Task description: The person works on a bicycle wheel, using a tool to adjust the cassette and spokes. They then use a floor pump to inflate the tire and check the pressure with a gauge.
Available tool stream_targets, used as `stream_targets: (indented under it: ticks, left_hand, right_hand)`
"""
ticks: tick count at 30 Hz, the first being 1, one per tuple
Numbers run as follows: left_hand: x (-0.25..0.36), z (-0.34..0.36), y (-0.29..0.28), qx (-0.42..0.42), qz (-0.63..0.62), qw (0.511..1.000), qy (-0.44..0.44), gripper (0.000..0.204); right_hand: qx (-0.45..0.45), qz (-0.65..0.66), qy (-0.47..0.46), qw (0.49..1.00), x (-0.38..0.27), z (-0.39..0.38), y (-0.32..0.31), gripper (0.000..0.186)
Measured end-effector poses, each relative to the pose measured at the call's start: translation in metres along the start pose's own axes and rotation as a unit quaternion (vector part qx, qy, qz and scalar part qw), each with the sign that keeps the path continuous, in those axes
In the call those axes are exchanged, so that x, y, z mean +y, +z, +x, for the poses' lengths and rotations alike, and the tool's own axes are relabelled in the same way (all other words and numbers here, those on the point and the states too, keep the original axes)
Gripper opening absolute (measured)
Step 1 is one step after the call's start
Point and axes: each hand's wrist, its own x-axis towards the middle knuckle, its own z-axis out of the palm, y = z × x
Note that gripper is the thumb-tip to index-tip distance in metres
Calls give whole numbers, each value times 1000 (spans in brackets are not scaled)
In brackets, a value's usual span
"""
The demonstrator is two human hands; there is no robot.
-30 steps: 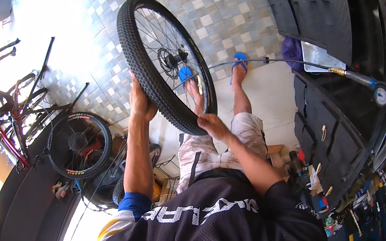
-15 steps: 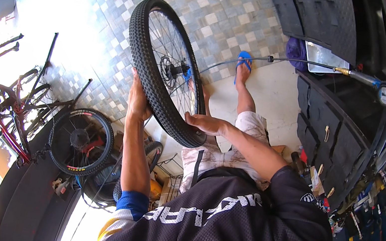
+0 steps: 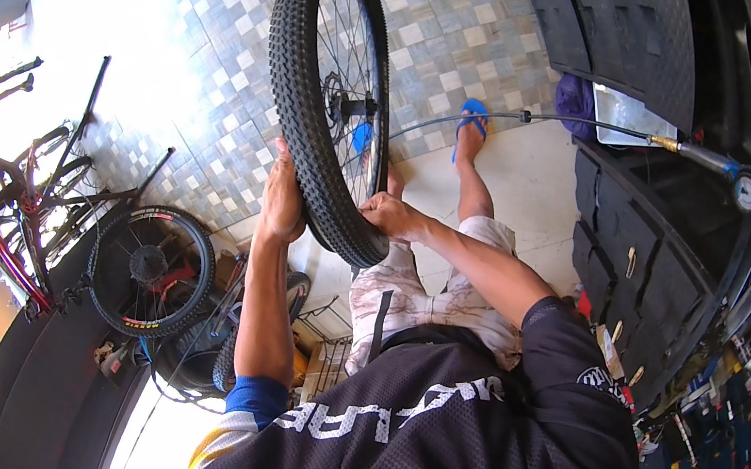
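Note:
A bicycle wheel with a black knobbly tyre (image 3: 298, 55), thin spokes and a dark hub (image 3: 350, 111) is held up in front of me, tilted. My left hand (image 3: 283, 198) lies against the tread on the tyre's lower left side, fingers pointing up along it and bearing the wheel. At the lower right, the fingers of my right hand (image 3: 390, 215) are curled and pinched at the inner edge of tyre and rim. What lies under those fingertips is hidden.
A tyre inflator with a round gauge (image 3: 746, 191) is at the right, its hose (image 3: 473, 117) running behind the wheel. Bike frames (image 3: 18, 198) and another wheel (image 3: 152, 270) stand at the left. Black cabinets (image 3: 636, 261) and scattered tools (image 3: 710, 415) line the right.
The wheel has moved up and stands more upright. My right hand has gone from lying open on the tyre's side to a pinch at the rim. My left hand has shifted slightly right with the wheel.

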Motion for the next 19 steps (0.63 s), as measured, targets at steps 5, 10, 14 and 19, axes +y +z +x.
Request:
stream_targets:
  ticks: [5,10,14,19]
  left_hand:
    - [3,-14,1,-20,9,1000,14,65]
    - [-5,-26,-1,19,217,976,32,74]
    - [-6,-24,-17,94,272,958,10,80]
    - [-9,-9,-48,158,238,957,41,84]
  right_hand:
    - [160,-337,-272,887,-10,32,-21,29]
    - [263,-387,-210,858,-133,36,-37,58]
    - [377,-378,-205,820,-163,3,-60,65]
    - [491,-329,-253,766,-229,-49,-113,64]
